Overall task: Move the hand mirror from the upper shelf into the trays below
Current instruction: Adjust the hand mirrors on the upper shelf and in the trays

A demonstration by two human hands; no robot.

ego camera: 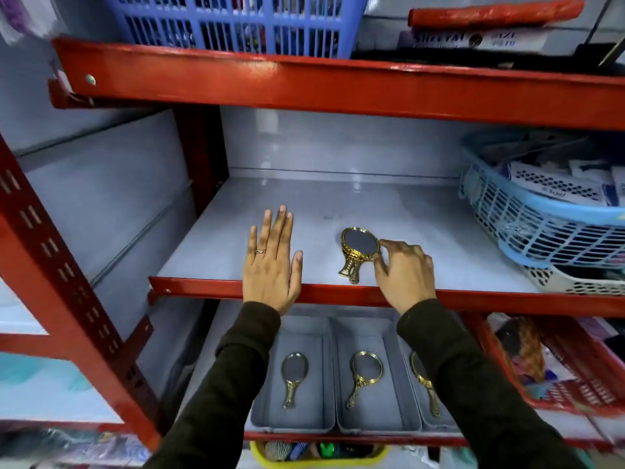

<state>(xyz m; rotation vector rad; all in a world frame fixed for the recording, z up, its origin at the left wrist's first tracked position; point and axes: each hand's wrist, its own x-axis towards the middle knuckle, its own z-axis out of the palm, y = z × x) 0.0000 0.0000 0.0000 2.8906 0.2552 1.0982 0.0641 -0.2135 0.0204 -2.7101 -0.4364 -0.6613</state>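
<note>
Right now the hand mirror lies flat on the upper shelf, glass up, its gold handle pointing toward the red front lip, and my right hand is curled at its rim: forefinger and thumb touch the right edge of the frame, but nothing is lifted and I cannot tell whether they have closed on it. Just left of that grip, my left hand rests flat and spread on the shelf, holding nothing, a ring on one finger. Below my wrists sit three grey trays side by side, each with a gold mirror already lying in it. Well right of my grip, a blue basket stands on the same shelf.
</note>
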